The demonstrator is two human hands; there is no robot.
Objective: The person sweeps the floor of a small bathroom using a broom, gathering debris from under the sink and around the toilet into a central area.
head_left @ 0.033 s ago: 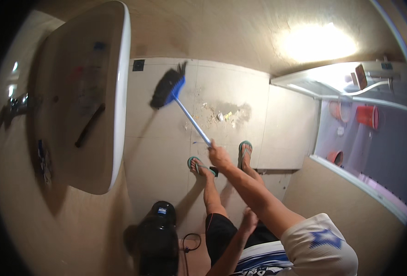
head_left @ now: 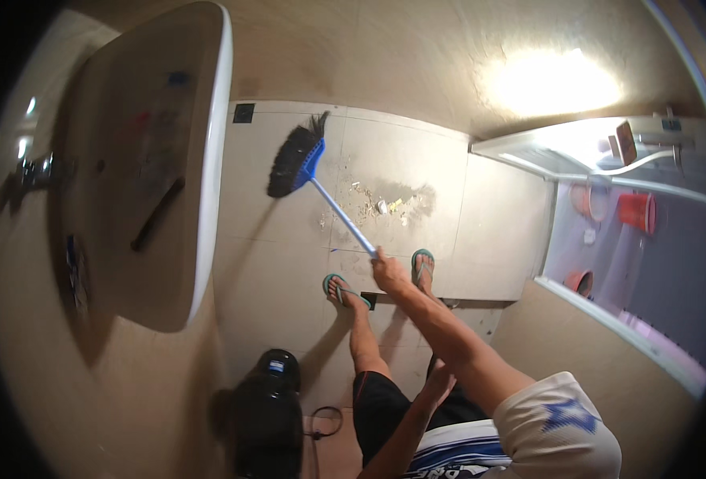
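My right hand (head_left: 389, 271) is wrapped round the pale blue handle (head_left: 343, 215) of a broom. The broom's blue head with dark bristles (head_left: 293, 163) is tilted at the far left of the debris, and I cannot tell whether it touches the floor. Scattered crumbs and light scraps (head_left: 381, 206) lie on the tiles to its right, beside a dark smudge. Close to my body, my left hand (head_left: 439, 385) is curled closed, partly behind my right forearm. What it holds, if anything, is hidden.
A white washbasin (head_left: 215, 160) juts out at left. A black rounded container (head_left: 269, 419) stands at lower left beside a dark cord loop (head_left: 326, 421). My sandalled feet (head_left: 345, 291) are on the tiled floor. Right, beyond a framed partition (head_left: 608, 319), are a red bucket (head_left: 636, 211) and other containers.
The broom head has shifted slightly right and looks sharper. My right hand has moved a little right and down with the handle. My left hand stays by my body.
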